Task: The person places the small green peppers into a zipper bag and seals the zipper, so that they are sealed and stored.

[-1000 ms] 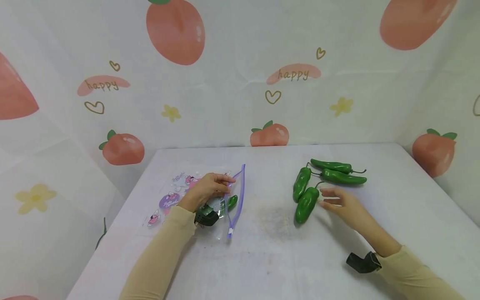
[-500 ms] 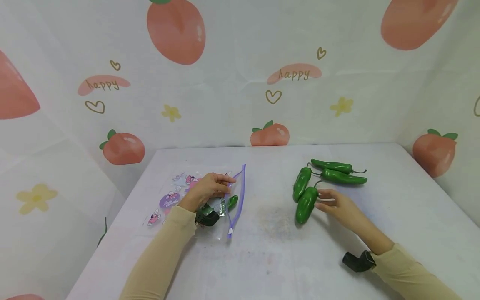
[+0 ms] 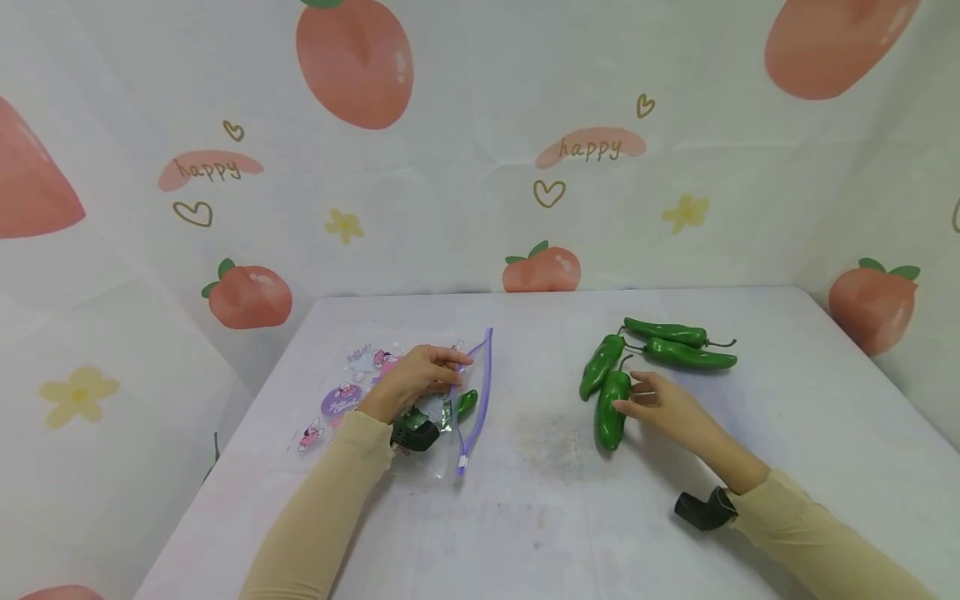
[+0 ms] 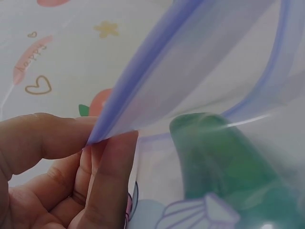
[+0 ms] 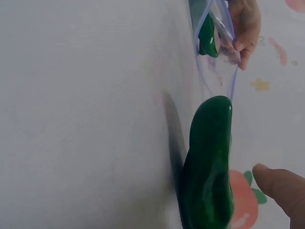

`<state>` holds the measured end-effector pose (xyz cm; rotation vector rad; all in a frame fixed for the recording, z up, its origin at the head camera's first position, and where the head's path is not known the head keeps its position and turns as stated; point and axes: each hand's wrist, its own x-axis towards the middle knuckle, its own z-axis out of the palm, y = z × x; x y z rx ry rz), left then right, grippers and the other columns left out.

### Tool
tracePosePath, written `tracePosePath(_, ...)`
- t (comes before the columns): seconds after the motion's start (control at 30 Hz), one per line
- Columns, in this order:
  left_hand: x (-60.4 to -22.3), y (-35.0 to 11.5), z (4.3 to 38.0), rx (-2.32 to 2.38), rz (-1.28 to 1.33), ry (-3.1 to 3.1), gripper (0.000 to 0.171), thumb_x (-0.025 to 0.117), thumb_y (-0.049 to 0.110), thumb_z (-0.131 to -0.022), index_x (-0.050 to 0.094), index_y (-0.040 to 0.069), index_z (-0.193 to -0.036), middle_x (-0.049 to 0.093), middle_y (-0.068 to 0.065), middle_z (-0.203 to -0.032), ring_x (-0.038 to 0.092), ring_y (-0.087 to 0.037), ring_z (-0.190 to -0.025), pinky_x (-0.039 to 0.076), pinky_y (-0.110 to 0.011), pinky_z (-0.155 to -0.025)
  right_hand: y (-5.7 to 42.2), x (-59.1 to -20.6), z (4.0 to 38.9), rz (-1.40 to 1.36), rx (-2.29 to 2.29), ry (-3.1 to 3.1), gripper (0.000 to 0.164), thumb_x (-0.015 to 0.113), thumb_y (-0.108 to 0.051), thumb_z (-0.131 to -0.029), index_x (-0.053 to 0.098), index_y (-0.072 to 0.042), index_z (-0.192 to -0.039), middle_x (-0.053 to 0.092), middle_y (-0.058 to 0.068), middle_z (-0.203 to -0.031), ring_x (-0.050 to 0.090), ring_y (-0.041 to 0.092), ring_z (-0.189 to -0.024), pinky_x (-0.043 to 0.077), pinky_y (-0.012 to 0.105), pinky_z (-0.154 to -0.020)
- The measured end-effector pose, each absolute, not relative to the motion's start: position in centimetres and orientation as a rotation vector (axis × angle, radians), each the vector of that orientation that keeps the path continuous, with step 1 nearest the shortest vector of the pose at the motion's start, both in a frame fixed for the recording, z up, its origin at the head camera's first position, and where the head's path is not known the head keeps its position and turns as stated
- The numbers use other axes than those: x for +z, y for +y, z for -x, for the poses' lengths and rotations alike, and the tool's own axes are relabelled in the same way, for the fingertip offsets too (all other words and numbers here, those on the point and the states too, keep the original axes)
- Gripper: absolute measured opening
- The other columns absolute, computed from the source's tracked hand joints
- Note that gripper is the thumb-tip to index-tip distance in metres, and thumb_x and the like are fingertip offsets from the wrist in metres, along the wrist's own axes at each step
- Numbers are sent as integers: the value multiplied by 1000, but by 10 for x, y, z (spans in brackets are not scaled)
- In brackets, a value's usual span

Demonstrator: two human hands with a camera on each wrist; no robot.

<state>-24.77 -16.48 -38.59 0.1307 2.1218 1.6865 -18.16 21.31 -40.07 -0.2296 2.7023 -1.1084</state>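
Observation:
At the left of the table lies a clear printed zip bag (image 3: 341,402) with a purple zip edge. My left hand (image 3: 408,383) pinches the rim of its mouth between thumb and finger, as the left wrist view shows (image 4: 102,167). The mouth gapes to the right, and a green pepper (image 3: 467,405) shows inside. My right hand (image 3: 663,406) is at the right side of another green pepper (image 3: 612,417), its thumb over the pepper in the head view. In the right wrist view a digit (image 5: 281,186) stands apart from that pepper (image 5: 209,167); the other fingers are hidden.
A green pepper (image 3: 602,367) lies against the left side of the one by my right hand. Behind are two more peppers (image 3: 690,355), (image 3: 667,332) lying sideways. A fruit-printed cloth (image 3: 450,192) hangs behind the white table (image 3: 540,533).
My right hand has moved left onto the nearest pepper, which has turned more upright in the head view. The pepper beside it has shifted slightly left. The left hand stays at the bag.

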Motion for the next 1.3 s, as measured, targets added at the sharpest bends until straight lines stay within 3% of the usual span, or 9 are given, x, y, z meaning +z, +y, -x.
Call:
tracePosePath(0.27, -384, -164, 247, 1679, -108, 2133, 38, 62, -8, -86, 57, -13, -124, 55, -2, -85, 55, -12, -76, 52, -18, -69, 201, -405, 186, 200, -985, 2750, 96, 67, -47, -87, 23, 18, -143, 50, 37, -130, 48, 48, -123, 37, 59, -103)
tracePosePath(0.6, -383, -163, 247, 1697, -87, 2112, 40, 62, -10, -85, 56, -14, -124, 55, 0, -83, 54, -11, -74, 51, -18, -66, 191, -408, 186, 264, -830, 2861, 101, 72, -48, -83, 25, 20, -141, 40, 40, -135, 41, 52, -126, 39, 60, -100)
tracePosePath(0.8, -385, -163, 248, 1700, -85, 2108, 40, 62, -9, -85, 56, -13, -125, 55, -1, -84, 54, -11, -75, 51, -19, -67, 195, -405, 186, 287, -824, 2808, 102, 72, -47, -82, 23, 20, -142, 43, 41, -133, 42, 53, -124, 39, 61, -100)
tracePosePath(1.1, -385, -162, 249, 1694, -79, 2118, 38, 62, -8, -86, 58, -11, -124, 55, -1, -86, 54, -12, -77, 51, -20, -69, 211, -396, 184, 344, -909, 2684, 89, 74, -27, -84, 25, 19, -142, 46, 39, -133, 49, 51, -120, 45, 56, -96)
tracePosePath(1.3, -385, -162, 249, 1694, -83, 2111, 39, 62, -8, -86, 57, -12, -125, 55, 0, -86, 54, -11, -78, 51, -20, -69, 223, -392, 184, 312, -940, 2641, 78, 71, -13, -85, 28, 17, -142, 42, 40, -136, 46, 53, -122, 46, 55, -95)
